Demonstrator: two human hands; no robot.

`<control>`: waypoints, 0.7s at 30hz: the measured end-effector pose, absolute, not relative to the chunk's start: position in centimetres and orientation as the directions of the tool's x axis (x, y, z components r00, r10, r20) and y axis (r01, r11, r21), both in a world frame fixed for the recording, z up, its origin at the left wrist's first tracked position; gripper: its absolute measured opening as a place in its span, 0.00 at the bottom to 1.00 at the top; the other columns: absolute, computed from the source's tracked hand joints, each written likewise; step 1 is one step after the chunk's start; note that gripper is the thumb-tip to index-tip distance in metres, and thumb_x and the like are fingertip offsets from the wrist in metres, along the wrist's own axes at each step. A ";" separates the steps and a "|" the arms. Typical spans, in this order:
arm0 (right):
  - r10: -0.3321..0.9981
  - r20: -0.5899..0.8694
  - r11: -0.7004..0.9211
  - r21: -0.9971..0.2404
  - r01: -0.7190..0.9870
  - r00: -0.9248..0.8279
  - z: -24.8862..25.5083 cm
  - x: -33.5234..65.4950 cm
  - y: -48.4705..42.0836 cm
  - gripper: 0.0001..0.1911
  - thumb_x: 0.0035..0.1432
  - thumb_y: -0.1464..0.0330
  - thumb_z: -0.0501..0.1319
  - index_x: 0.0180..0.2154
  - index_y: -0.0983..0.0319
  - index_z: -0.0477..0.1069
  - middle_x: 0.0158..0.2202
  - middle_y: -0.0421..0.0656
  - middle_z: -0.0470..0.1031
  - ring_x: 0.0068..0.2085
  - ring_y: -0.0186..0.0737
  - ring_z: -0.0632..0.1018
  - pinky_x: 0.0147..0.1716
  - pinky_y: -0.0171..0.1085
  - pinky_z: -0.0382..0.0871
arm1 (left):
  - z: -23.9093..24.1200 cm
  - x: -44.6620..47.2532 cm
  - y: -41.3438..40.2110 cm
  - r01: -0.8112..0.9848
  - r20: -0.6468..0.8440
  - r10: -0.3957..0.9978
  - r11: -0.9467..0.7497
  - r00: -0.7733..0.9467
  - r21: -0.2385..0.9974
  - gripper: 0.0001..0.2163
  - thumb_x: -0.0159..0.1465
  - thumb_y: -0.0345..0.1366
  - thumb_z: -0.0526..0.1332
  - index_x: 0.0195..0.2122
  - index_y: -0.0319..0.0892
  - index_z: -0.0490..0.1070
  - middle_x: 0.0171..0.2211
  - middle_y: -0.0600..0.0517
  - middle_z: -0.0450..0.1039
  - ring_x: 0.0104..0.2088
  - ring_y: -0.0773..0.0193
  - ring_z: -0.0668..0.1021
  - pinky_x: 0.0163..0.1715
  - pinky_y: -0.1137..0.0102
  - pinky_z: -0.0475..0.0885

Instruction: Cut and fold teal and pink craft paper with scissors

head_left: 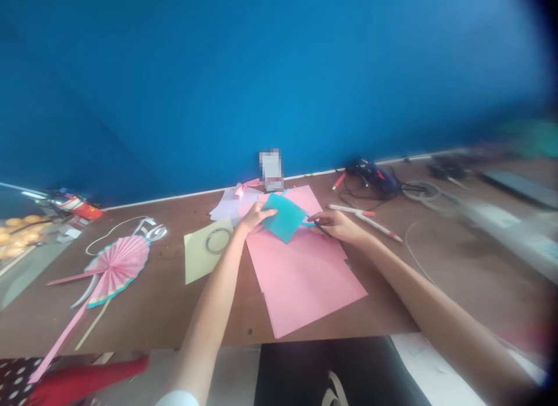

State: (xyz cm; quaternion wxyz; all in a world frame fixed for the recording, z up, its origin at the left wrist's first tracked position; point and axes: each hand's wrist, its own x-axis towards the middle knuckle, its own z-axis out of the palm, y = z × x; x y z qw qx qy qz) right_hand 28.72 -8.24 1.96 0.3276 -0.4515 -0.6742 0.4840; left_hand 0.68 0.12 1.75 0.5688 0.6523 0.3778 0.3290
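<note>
My left hand (256,216) pinches the left corner of a teal sheet of paper (285,217), thumb on top. The sheet is raised over large pink paper (305,278) on the table. At the teal sheet's right edge, my right hand (340,225) is closed around a dark, thin tool (321,227) that looks like scissors; its blades are hard to make out. A narrow teal strip (308,223) shows beside the tool. Pale yellow paper (198,255) with a thin ring (218,241) on it lies left of my left forearm.
A pleated pink paper fan (120,263) with ribbons lies at the left. Lilac paper (226,205) and a pink bow (246,187) sit at the back. Two white-and-red pens (379,227), cables (370,176) and a white power strip (501,220) are on the right. A blue wall (261,74) stands behind.
</note>
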 end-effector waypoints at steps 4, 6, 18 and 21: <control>0.916 -0.002 0.121 -0.952 0.280 -0.401 1.5 28.9 -8.0 0.26 0.52 0.54 0.63 0.46 0.66 0.73 0.23 0.39 0.70 0.23 0.33 0.69 0.22 0.32 0.60 | 1.6 0.6 0.2 0.113 -0.010 0.876 -0.051 0.482 0.992 0.17 0.52 0.43 0.66 0.39 0.37 0.75 0.34 0.46 0.77 0.31 0.62 0.77 0.31 0.69 0.70; 0.914 -0.009 0.114 -0.954 0.278 -0.406 1.5 28.9 -8.0 0.26 0.52 0.54 0.63 0.46 0.66 0.73 0.23 0.40 0.70 0.23 0.33 0.69 0.22 0.32 0.60 | 1.6 0.5 0.2 0.115 -0.017 0.869 -0.046 0.495 0.992 0.17 0.52 0.43 0.66 0.39 0.37 0.74 0.35 0.46 0.77 0.30 0.62 0.77 0.31 0.69 0.70; 0.906 -0.032 0.108 -0.946 0.306 -0.422 2.4 28.9 -8.4 0.27 0.50 0.53 0.64 0.47 0.65 0.72 0.22 0.39 0.70 0.23 0.34 0.70 0.22 0.33 0.61 | 2.0 0.9 -0.2 0.124 -0.019 0.844 -0.056 0.537 0.991 0.14 0.52 0.42 0.66 0.34 0.36 0.74 0.29 0.50 0.75 0.27 0.65 0.74 0.28 0.72 0.67; 0.902 -0.039 0.103 -0.948 0.302 -0.431 2.6 28.9 -8.5 0.27 0.50 0.53 0.65 0.47 0.65 0.72 0.23 0.39 0.71 0.24 0.34 0.71 0.23 0.33 0.62 | 2.0 1.0 -0.2 0.129 -0.022 0.838 -0.058 0.545 0.990 0.12 0.52 0.41 0.66 0.32 0.36 0.73 0.27 0.51 0.74 0.25 0.67 0.73 0.26 0.72 0.65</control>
